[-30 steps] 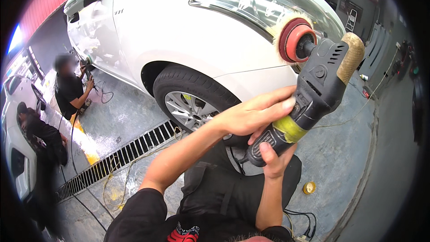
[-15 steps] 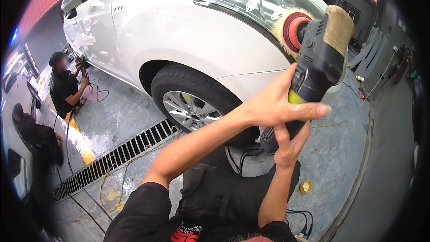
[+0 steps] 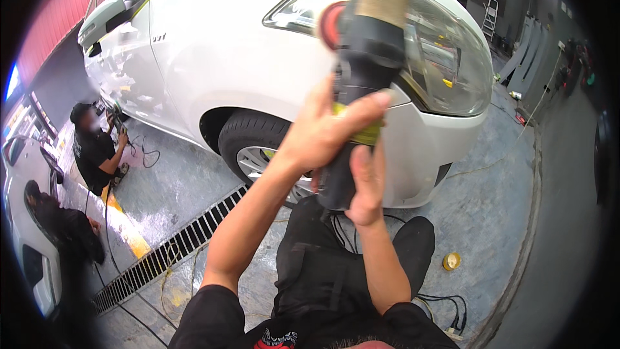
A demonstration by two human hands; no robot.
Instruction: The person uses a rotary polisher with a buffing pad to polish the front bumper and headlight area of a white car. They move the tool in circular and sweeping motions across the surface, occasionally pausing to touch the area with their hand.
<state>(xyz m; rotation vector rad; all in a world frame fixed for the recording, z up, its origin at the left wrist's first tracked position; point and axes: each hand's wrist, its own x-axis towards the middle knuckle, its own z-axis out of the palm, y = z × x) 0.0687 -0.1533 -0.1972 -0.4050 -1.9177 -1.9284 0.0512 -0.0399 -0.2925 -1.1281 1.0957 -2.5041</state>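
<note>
A black polisher [image 3: 368, 45] with a worn tan cover on its head is held out in front of me, over the headlight [image 3: 445, 58] of a white car [image 3: 258, 45]. Its red pad [image 3: 331, 26] is smeared by motion near the headlight's left part; whether it touches the lens I cannot tell. My left hand [image 3: 329, 126] wraps round the polisher's middle, by a yellow-green band. Lower down, my right hand [image 3: 367, 184] grips the rear of the handle. Part of the front wheel [image 3: 255, 148] is hidden behind my left forearm.
A floor drain grate [image 3: 174, 245] runs diagonally at the left. One person [image 3: 97, 148] crouches by the car's side with a tool; another person [image 3: 61, 220] is near a second car. Black cables [image 3: 445, 300] and a small yellow tub [image 3: 451, 261] lie at my right.
Both hands have carried the polisher leftward across the headlight, uncovering its right part. The polisher now stands more upright in the picture. My view has shifted slightly.
</note>
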